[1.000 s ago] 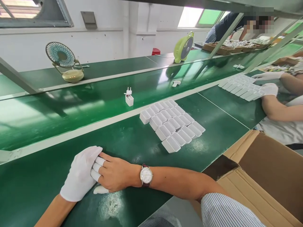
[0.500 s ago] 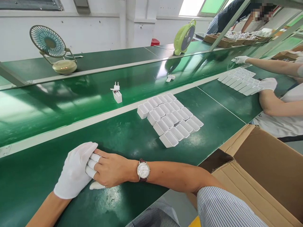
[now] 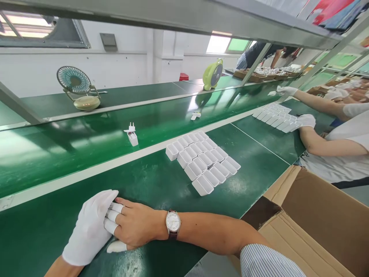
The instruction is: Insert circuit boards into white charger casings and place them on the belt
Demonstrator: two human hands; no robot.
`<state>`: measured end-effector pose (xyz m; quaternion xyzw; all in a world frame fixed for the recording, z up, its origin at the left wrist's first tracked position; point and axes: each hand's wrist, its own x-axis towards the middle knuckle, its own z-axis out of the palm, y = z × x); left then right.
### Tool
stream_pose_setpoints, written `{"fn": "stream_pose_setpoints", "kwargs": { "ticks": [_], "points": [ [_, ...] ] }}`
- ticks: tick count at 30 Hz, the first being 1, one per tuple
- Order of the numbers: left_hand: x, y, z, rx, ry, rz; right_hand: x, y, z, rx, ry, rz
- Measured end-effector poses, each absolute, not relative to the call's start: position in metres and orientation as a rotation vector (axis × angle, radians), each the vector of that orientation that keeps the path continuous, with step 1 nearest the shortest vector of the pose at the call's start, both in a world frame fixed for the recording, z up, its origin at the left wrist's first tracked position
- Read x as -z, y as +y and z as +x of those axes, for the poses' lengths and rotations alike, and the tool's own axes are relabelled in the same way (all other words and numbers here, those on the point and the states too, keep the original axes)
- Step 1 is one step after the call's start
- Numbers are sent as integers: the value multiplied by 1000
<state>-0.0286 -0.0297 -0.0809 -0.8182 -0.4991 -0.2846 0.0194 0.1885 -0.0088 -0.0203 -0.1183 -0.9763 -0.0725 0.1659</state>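
My left hand (image 3: 90, 227), in a white glove, meets my right hand (image 3: 134, 223) over the green tabletop at lower left. White covers wrap several of my right fingers, which are curled and pressed together against the glove. Anything between the two hands is hidden. A watch (image 3: 173, 222) circles my right wrist. Right of my hands, open white plastic cases (image 3: 201, 159) stand in close rows. On the green belt beyond, a white case with a two-pin plug part (image 3: 132, 137) stands upright, and smaller white pieces (image 3: 195, 115) lie farther right.
An open cardboard box (image 3: 325, 215) is beside the table at lower right. A co-worker's gloved hands (image 3: 306, 120) are near more white cases (image 3: 276, 116). Two fans (image 3: 75, 82) (image 3: 212, 75) stand beyond the belt. A metal beam (image 3: 173, 19) crosses overhead.
The view has tilted up, bringing the overhead beam into sight. The plug part and its case have shifted left along the belt. My hands remain pressed together.
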Motion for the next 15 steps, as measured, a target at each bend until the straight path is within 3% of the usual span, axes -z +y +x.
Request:
{"fn": "stream_pose_setpoints", "kwargs": {
  "ticks": [6, 15],
  "points": [
    [72, -27, -19, 794, -1427, -2433, 28, -6, 185, 216, -2808, -338],
    [53, -30, -1, 931, -1451, -2320, 21, -5, 182, 103, -2857, -362]
  ]
}}
